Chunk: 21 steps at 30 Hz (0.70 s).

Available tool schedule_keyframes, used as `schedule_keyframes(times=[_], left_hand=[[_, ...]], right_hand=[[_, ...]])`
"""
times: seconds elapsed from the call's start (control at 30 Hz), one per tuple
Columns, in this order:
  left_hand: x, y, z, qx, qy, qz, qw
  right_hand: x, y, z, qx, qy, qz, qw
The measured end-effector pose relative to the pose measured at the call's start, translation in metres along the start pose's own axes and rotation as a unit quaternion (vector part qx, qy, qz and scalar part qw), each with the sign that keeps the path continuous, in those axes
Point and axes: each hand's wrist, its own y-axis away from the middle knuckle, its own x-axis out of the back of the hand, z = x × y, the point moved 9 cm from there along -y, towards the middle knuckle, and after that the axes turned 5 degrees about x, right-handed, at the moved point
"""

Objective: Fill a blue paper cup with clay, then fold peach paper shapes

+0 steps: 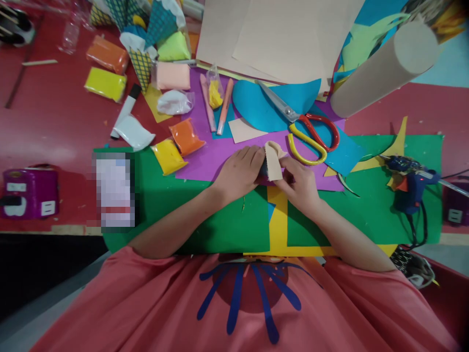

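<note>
Above the purple sheet (pixel 220 161), my two hands meet at a curled cream strip (pixel 274 165) of paper or thin foam. The fingers of my left hand (pixel 238 171) are closed at the strip's left side, over a small dark thing mostly hidden beneath them. From the right, my right hand (pixel 302 188) pinches the strip's edge between thumb and fingers. Scissors (pixel 293 117) with one red and one yellow handle lie partly spread just beyond my right hand, on blue sheets (pixel 252 105).
A blue glue gun (pixel 414 188) with its cord stands on the right of the green sheet (pixel 227 225). A large cream roll (pixel 381 73) leans behind. Clay packets (pixel 168 156), a marker (pixel 126 110), a blurred-out phone-like rectangle (pixel 115 190) and decorated cones (pixel 141 61) occupy the left.
</note>
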Motion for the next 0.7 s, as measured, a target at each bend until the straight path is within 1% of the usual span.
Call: schedule_keyframes(times=[0.1, 0.23, 0.37, 0.43, 0.53, 0.63, 0.7], left_hand=[[0.002, 0.000, -0.002, 0.011, 0.013, 0.001, 1.000], [0.007, 0.000, -0.004, 0.029, 0.039, 0.014, 0.999], [0.012, 0.002, -0.001, 0.017, 0.058, 0.028, 0.998], [0.012, 0.003, 0.001, 0.008, 0.058, 0.032, 0.998], [0.013, 0.004, 0.004, -0.009, 0.057, 0.044, 0.997], [0.013, 0.005, 0.008, -0.028, 0.055, 0.056, 0.997], [0.011, 0.004, 0.009, -0.029, 0.054, 0.051, 0.997]], right_hand=[[0.002, -0.004, -0.004, 0.005, -0.051, 0.004, 0.999], [0.000, -0.006, 0.005, -0.045, -0.119, 0.004, 0.992], [-0.001, -0.008, 0.014, -0.057, -0.150, 0.022, 0.987], [-0.003, -0.008, 0.016, -0.061, -0.158, 0.017, 0.985], [-0.003, -0.006, 0.018, -0.079, -0.141, 0.024, 0.987], [0.004, -0.002, 0.019, -0.104, -0.088, 0.051, 0.989], [0.006, -0.001, 0.018, -0.102, -0.055, 0.056, 0.992]])
